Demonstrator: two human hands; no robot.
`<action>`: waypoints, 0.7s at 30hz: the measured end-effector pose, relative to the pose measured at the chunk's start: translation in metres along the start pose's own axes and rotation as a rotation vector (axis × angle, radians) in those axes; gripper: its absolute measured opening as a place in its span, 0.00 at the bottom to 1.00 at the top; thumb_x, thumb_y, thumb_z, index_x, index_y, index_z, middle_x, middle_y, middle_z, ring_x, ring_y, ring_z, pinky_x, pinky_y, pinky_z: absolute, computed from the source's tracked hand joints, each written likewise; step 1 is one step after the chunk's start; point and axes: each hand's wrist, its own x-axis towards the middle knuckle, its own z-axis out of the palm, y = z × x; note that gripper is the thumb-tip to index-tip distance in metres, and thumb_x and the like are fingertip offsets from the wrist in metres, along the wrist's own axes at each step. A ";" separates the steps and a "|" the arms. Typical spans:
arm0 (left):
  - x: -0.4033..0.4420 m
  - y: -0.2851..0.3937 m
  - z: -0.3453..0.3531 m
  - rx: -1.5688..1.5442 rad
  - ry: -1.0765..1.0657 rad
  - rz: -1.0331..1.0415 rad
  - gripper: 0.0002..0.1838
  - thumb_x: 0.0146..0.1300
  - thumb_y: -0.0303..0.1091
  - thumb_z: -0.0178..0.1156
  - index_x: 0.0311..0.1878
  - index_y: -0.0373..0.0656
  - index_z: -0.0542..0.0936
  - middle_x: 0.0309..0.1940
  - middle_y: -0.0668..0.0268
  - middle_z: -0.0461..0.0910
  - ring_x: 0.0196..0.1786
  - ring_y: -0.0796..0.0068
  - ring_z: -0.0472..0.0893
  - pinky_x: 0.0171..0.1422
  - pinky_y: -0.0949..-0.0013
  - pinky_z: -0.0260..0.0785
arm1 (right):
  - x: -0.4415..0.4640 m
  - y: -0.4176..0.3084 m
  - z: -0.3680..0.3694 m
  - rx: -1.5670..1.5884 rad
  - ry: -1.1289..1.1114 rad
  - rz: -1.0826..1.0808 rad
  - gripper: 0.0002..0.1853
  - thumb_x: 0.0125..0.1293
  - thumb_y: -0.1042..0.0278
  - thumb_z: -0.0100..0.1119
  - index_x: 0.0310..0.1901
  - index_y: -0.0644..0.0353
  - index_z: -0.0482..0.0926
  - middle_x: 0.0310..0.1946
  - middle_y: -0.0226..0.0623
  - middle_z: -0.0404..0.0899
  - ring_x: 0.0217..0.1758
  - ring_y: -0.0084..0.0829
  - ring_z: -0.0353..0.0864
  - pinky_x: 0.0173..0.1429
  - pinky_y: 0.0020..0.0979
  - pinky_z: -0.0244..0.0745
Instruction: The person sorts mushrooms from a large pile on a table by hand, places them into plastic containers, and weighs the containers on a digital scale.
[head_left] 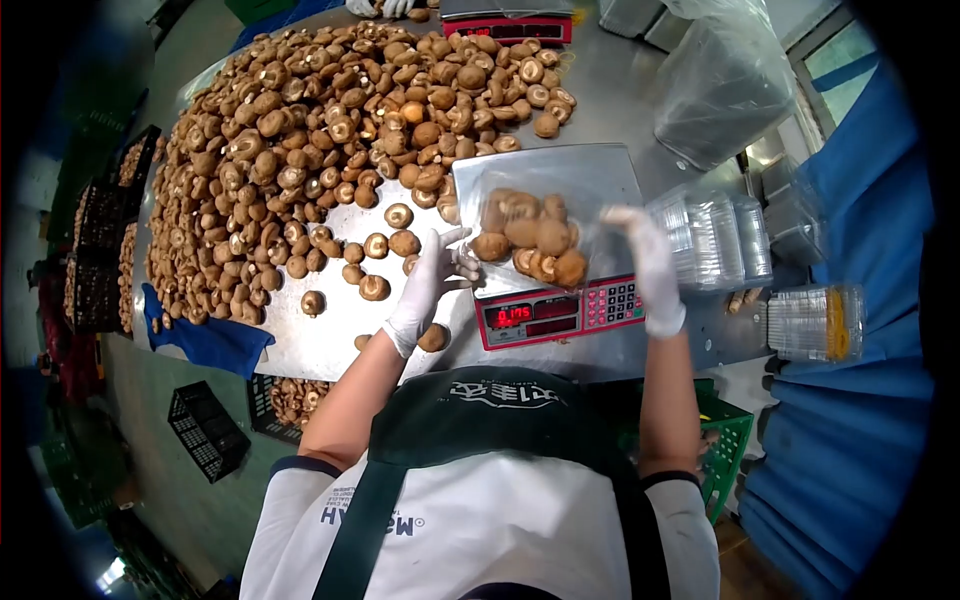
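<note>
A clear plastic tray [590, 235] with several brown mushrooms [530, 232] in it is over the metal plate [600, 165] of a red digital scale [540, 312]. The scale's red display looks like 0.175. My left hand [430, 285], in a white glove, is at the tray's left side with its fingers apart; whether they touch the rim I cannot tell. My right hand [650, 270], gloved too, is at the tray's right side. Motion smears its fingers, so its hold is unclear.
A big mushroom heap [300, 130] covers the table's left and back. Stacked clear trays [700, 240] and a bagged stack [725, 85] stand right. Across the table are another person's gloved hands [380, 8] and a second scale [505, 28]. Black crates [205, 430] lie on the floor.
</note>
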 end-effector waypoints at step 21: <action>-0.003 -0.038 -0.007 -0.289 -0.087 -0.051 0.04 0.64 0.23 0.51 0.41 0.41 0.72 0.33 0.62 0.77 0.34 0.69 0.79 0.45 0.65 0.76 | -0.070 0.024 0.063 0.699 0.386 0.513 0.10 0.65 0.80 0.53 0.48 0.68 0.72 0.31 0.33 0.75 0.27 0.21 0.75 0.28 0.22 0.71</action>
